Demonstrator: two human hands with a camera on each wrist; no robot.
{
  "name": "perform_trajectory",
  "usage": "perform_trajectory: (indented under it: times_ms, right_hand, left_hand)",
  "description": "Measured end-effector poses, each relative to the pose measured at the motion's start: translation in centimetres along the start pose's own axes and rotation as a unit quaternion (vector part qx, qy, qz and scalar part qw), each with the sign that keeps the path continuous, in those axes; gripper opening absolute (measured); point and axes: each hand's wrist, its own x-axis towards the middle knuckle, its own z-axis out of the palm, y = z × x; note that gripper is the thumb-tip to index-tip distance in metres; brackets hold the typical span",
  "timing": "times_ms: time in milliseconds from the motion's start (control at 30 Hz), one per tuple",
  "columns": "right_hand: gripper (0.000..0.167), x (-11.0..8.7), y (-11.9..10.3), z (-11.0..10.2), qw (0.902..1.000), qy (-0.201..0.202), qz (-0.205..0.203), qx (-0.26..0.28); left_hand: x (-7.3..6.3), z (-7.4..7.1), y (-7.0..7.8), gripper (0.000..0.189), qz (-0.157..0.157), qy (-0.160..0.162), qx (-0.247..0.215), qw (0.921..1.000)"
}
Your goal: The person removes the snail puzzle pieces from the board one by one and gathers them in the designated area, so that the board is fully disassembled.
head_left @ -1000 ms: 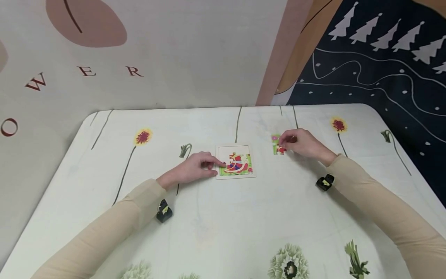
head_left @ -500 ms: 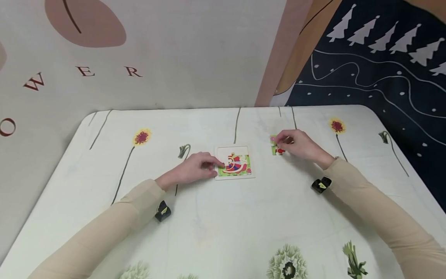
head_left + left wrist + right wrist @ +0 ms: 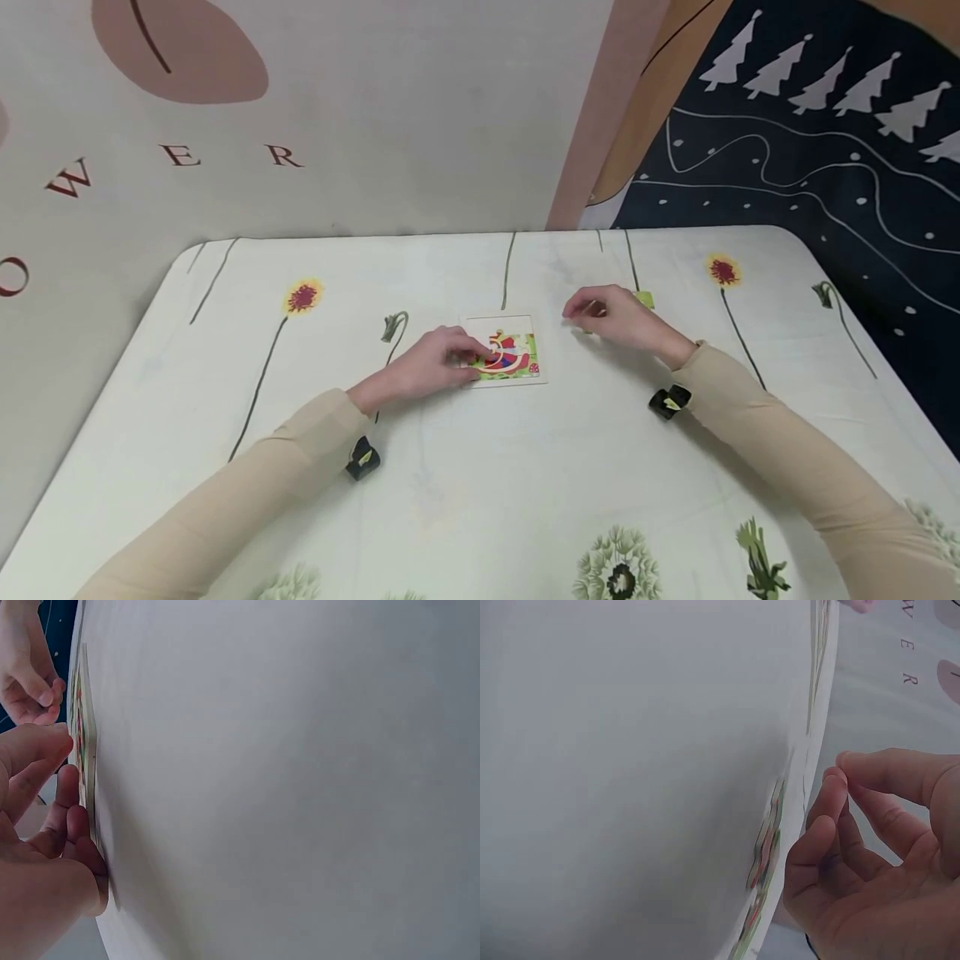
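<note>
A square picture puzzle in a pale tray [image 3: 542, 358] lies on the table; colourful pieces [image 3: 517, 354] fill its lower part and the upper part shows bare white. My left hand [image 3: 438, 358] is at its left side, with the index finger reaching onto the picture and the thumb near the lower left edge. To the right of the tray, my right hand [image 3: 618, 317] hovers with thumb and fingertips together; nothing shows between them in the right wrist view. Beneath and behind that hand lie loose puzzle pieces [image 3: 765, 847], mostly hidden in the head view.
A green piece [image 3: 645, 298] shows just behind the right hand. The table [image 3: 465, 500] wears a white cloth printed with flowers. A wall hanging [image 3: 420, 108] with letters rises along its back, and a dark one [image 3: 795, 150] with white trees stands at the right.
My right hand has moved left, towards the tray, uncovering a green piece behind it. The left hand has shifted slightly right, further over the picture.
</note>
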Motion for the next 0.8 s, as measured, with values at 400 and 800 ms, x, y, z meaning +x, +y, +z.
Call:
perform_trajectory:
  times_ms: [400,800]
  right_hand:
    - [0.017,0.9,-1.4,1.2,0.9996,-0.021,-0.012,0.013]
    - [0.016,1.7,-2.6,2.6,0.9982,-0.049,-0.033,0.014]
  left_hand:
    - [0.2,0.3,0.1,0.026,0.004,0.001,0.002,1.0]
    - [0.4,0.2,-0.4,0.026,0.002,-0.008,-0.02,0.9998]
